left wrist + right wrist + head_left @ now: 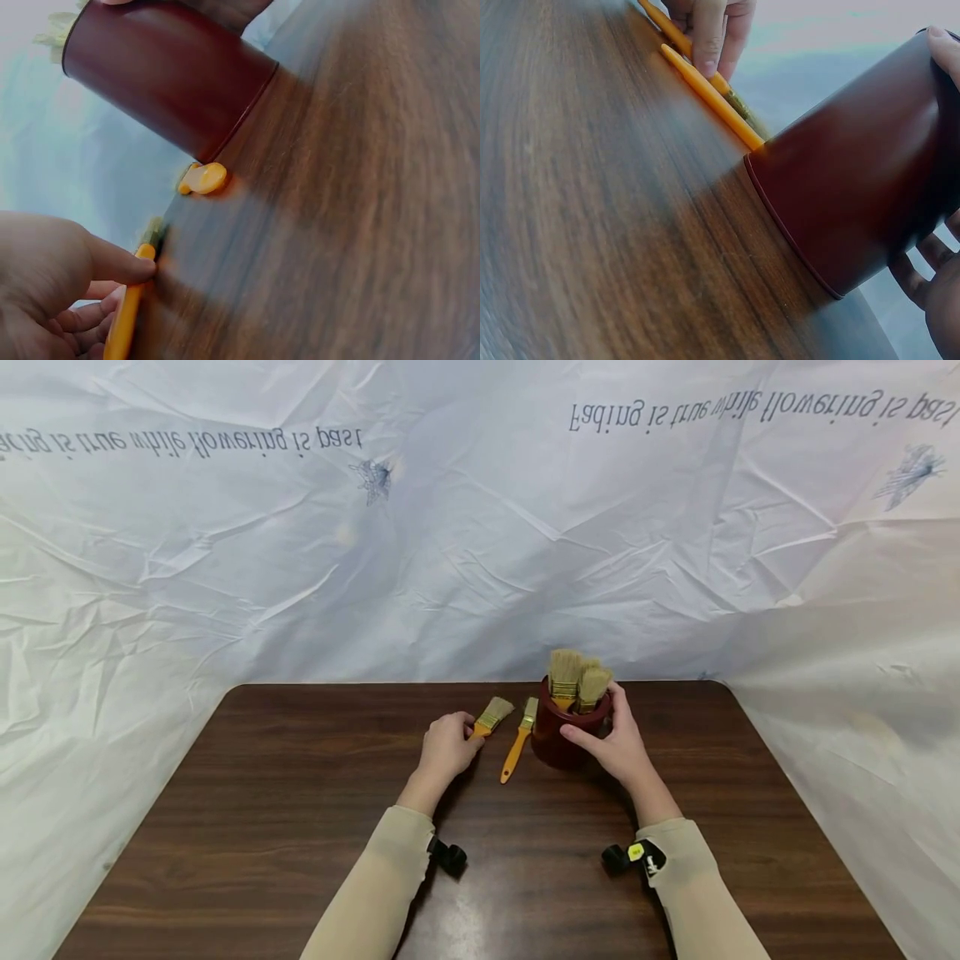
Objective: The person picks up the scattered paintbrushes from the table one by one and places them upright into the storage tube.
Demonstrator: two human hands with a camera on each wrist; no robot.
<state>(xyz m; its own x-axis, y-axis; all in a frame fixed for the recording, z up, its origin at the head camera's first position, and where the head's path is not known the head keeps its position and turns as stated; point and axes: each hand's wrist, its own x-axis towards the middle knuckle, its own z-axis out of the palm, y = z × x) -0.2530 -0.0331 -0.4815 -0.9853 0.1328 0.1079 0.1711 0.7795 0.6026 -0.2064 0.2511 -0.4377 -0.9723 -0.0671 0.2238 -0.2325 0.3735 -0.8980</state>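
Note:
My left hand pinches a flat paintbrush by its yellow handle, thumb on one side. The brush lies low at the tabletop, bristles pointing away; in the left wrist view its handle runs beneath the palm. Just right of it, a second, narrower paintbrush lies on the table, untouched. My right hand grips a dark red cylindrical pot, thumb on the near rim and fingers round the far side. Several paintbrushes stand bristles up in the pot; their handles are hidden inside.
The dark wooden table has rounded far corners. A wrinkled white sheet with printed words hangs behind its far edge and along the sides. A small black camera is strapped to the left wrist, another to the right.

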